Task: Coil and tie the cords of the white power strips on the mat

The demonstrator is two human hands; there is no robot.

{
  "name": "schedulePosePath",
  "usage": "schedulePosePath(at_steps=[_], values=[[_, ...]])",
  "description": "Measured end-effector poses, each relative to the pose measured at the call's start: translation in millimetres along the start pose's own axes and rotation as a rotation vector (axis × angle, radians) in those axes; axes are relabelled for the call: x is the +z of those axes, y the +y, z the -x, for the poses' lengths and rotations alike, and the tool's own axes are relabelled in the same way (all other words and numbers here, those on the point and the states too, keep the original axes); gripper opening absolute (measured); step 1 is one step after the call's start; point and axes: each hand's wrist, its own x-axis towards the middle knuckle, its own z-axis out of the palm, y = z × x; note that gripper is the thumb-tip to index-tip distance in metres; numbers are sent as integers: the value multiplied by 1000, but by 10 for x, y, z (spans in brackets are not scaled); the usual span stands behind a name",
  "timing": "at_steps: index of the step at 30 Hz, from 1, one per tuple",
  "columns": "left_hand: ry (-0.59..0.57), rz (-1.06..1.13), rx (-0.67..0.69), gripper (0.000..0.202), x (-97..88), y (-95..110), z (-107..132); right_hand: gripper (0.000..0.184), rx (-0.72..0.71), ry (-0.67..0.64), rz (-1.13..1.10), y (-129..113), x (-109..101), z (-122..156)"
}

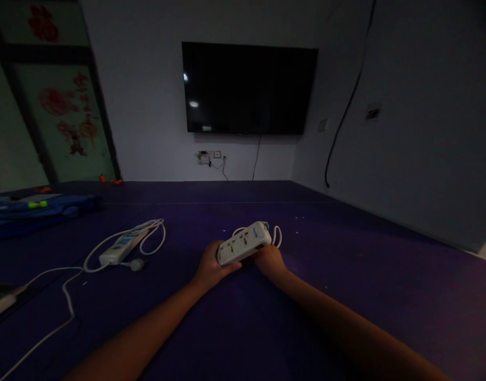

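Left hand [211, 264] clamped on the left end of the strip [244, 244], thumb along its near edge. Right hand [269, 260] under the right end; fingers hidden, cannot tell if it grips. Strip lies between the hands, sockets up, long axis slanting near-left to far-right. Cord [281, 235] loops beyond the right end. Second strip [121, 247] well apart, nearer left hand.

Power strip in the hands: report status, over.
Left hand gripping left end; right hand at right end, fingers mostly hidden. White power strip angled, sockets facing camera. Second power strip lies apart, off to the left.
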Motion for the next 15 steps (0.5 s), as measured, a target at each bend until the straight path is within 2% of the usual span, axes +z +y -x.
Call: schedulePosePath(at_steps=[8, 11, 15], values=[[289, -320, 135, 50, -12, 47, 7, 26, 19, -13, -53, -26, -42, 3], [351, -394, 135, 50, -19, 51, 4, 27, -23, -30, -43, -39, -58, 1], [379, -462, 123, 50, -34, 32, -13, 30, -93, -27, -1, -43, -60, 12]])
